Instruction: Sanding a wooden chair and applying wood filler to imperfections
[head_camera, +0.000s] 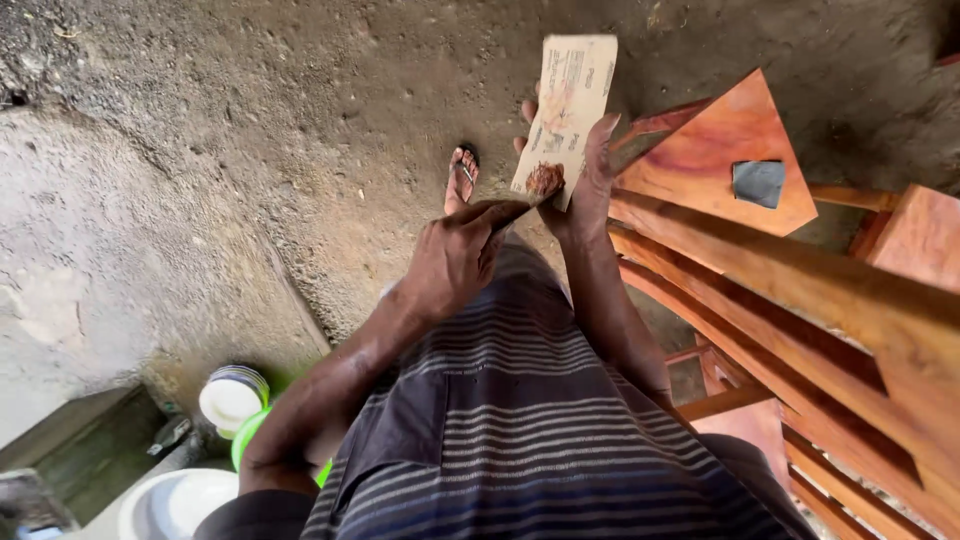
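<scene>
1. Head view: the pale beige rectangular card (563, 115) is a flat, stiff piece with faint print on its face and a lump of reddish-brown paste (545, 179) sitting at its lower end.
2. The card's long axis runs nearly up and down in the picture, leaning a little to the right at the top; its clean end points away from the person and its pasted end points back toward the body.
3. The card is held in the air above the rough grey dirt floor (300, 120), just left of the polished reddish-brown wooden chair frame (760, 250).
4. The right hand (590, 185) holds the card from behind, the fingers wrapped up along the card's right edge and pressed close together, pinching it.
5. The left hand (455, 255) is just left of and below the card's lower end; its fingers are curled tight on a dark thin flat blade (515, 210) whose tip touches the paste.
6. On the triangular top part of the chair frame, right of the card, lies a small dark grey square of abrasive sheet (759, 183).
7. Just left of the card's lower end, a foot in a sandal (461, 178) stands on the floor.
8. Far below and left of the card stand a white round tub (233, 398) and a green container (245, 440), close together.
</scene>
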